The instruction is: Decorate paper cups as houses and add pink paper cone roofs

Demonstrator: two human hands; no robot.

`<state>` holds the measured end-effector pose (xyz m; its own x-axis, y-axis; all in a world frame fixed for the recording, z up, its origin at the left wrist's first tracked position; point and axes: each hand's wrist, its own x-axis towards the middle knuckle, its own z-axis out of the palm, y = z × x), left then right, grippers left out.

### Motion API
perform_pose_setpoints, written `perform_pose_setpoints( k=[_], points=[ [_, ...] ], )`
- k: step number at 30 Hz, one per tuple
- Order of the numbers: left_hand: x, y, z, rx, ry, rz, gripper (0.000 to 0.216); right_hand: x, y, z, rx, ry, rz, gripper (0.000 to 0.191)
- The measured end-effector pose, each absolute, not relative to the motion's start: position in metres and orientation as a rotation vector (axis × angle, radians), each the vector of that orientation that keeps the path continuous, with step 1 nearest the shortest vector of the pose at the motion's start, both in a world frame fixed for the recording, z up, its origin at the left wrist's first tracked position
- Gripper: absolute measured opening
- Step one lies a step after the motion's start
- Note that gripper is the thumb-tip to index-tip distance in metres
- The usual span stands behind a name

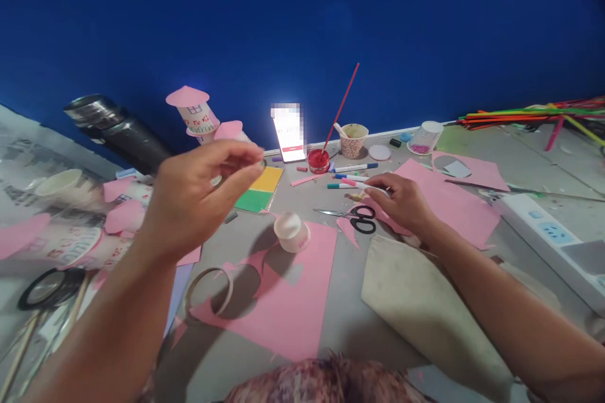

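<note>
My left hand [201, 195] is raised over the left side of the table, fingers curved, with a gap between thumb and fingertips and nothing seen in it. My right hand [401, 201] rests at the right, its thumb and fingers closed around the white end of a pink-capped marker [352, 184]. Beside that marker lie a blue-capped marker [348, 176] and a green-capped one [336, 186]. Black-handled scissors [363, 220] lie just below the right hand. Between my hands a small white paper cup [290, 233] stands on cut pink paper [307, 296].
A tape roll [189, 296] stands at the left, near decorated paper-cup towers [193, 114] and a black flask [123, 132]. Behind are a lit phone [289, 132], a red paint pot [318, 162] with a stick, and a patterned cup [353, 143]. A power strip [543, 227] lies right.
</note>
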<state>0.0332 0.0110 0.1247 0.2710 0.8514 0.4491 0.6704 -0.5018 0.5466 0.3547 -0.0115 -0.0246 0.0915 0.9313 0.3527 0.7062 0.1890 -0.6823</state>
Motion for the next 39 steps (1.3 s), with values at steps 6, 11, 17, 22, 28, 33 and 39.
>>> perform_pose_setpoints(
  k=[6,11,17,22,28,33,39],
  points=[
    [-0.004,-0.024,0.053,1.679,1.425,0.762,0.053,0.349,-0.009,-0.026,-1.702,-1.787,0.334,0.022],
    [0.008,-0.026,0.011,1.59,1.379,0.599,0.082,0.344,-0.008,-0.029,-1.748,-1.775,0.348,0.023],
    [0.027,-0.03,0.004,1.461,1.251,0.616,0.086,0.351,-0.009,-0.033,-1.786,-1.664,0.412,0.028],
    [0.015,-0.025,0.026,1.715,1.298,0.573,0.083,0.343,-0.015,-0.025,-1.7,-1.675,0.591,0.025],
    [0.041,-0.018,0.08,2.651,1.029,0.618,0.041,0.311,-0.046,0.003,-1.156,-1.827,0.388,0.014],
    [0.078,-0.014,0.085,3.054,0.755,0.376,0.016,0.304,-0.062,0.018,-0.937,-1.877,0.269,0.01],
    [0.071,-0.016,0.072,3.034,0.647,0.411,0.021,0.307,-0.058,0.017,-0.948,-1.847,0.449,0.01]
  ],
)
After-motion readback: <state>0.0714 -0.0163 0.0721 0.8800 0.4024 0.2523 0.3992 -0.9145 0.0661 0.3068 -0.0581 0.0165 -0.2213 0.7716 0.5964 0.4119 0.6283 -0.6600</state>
